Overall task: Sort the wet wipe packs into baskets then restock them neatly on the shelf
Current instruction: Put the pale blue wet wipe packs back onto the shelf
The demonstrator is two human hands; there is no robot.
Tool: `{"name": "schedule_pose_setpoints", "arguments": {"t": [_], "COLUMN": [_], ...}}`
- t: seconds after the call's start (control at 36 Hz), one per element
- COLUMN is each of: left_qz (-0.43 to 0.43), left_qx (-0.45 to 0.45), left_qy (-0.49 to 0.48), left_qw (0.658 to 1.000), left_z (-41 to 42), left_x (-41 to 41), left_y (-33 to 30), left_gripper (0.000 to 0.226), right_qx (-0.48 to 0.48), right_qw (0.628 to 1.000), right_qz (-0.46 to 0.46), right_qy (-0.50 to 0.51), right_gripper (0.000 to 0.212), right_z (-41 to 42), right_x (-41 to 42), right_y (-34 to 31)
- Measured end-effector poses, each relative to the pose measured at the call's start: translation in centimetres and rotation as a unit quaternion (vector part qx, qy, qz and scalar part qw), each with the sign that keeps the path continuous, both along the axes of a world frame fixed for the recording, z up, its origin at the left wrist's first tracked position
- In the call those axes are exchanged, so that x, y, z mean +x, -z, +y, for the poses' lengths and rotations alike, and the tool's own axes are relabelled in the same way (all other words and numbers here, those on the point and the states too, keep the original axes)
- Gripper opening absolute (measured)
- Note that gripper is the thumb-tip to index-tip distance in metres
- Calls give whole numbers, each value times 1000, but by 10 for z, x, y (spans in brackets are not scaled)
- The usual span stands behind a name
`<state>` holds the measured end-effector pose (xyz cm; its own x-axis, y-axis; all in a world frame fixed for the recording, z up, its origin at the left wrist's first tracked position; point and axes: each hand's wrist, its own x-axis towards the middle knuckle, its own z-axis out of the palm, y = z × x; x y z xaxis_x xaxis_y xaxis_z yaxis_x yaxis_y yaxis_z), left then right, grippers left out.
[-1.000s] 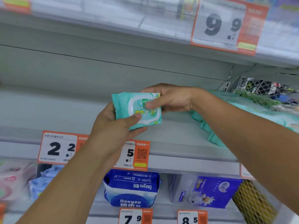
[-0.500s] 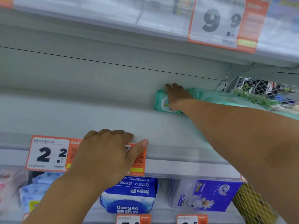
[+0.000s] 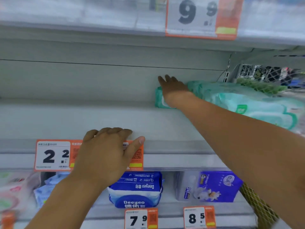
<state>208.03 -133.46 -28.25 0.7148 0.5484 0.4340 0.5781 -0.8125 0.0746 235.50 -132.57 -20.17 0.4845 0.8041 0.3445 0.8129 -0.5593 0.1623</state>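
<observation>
A teal wet wipe pack (image 3: 158,100) stands at the back of the grey shelf (image 3: 82,119), at the left end of a row of similar teal packs (image 3: 247,103) running to the right. My right hand (image 3: 173,90) lies flat against that end pack with fingers stretched out toward the back wall; it hides most of the pack. My left hand (image 3: 107,154) rests on the shelf's front edge, fingers curled over the lip and thumb out, covering a price tag. It holds nothing.
Orange price tags (image 3: 52,155) line the shelf edges, and a large one (image 3: 201,17) hangs above. The shelf below holds a blue Deeyeo pack (image 3: 137,190) and a purple tissue pack (image 3: 212,185). A yellow mesh basket (image 3: 259,207) sits lower right; green mesh (image 3: 260,87) lies behind the teal row.
A second ago both hands held the teal pack in front of the shelf. My right hand has since carried it to the back beside the row, and my left hand dropped onto the shelf edge.
</observation>
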Motion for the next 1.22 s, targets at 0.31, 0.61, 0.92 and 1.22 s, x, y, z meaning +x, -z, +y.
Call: {"name": "schedule_pose_setpoints", "arguments": {"t": [0.31, 0.61, 0.92, 1.22], "left_qz": [-48, 359, -54, -255], "left_qx": [-65, -586, -703, -781], "left_qy": [184, -148, -372, -339], "left_qw": [980, 711, 604, 458], "left_z": [-90, -216, -191, -190], "left_x": [10, -102, -93, -65], "left_y": [106, 398, 456, 433], "left_gripper": [17, 93, 89, 47], "right_qx": [457, -231, -199, -215], "right_qw": [822, 817, 879, 890], "right_qz": [212, 526, 414, 395], "right_qy": [-266, 43, 129, -77], "right_gripper": [8, 82, 130, 98], "right_z": [-221, -342, -342, -266], "right_x": [-180, -185, -176, -224], "right_y": [203, 459, 480, 499]}}
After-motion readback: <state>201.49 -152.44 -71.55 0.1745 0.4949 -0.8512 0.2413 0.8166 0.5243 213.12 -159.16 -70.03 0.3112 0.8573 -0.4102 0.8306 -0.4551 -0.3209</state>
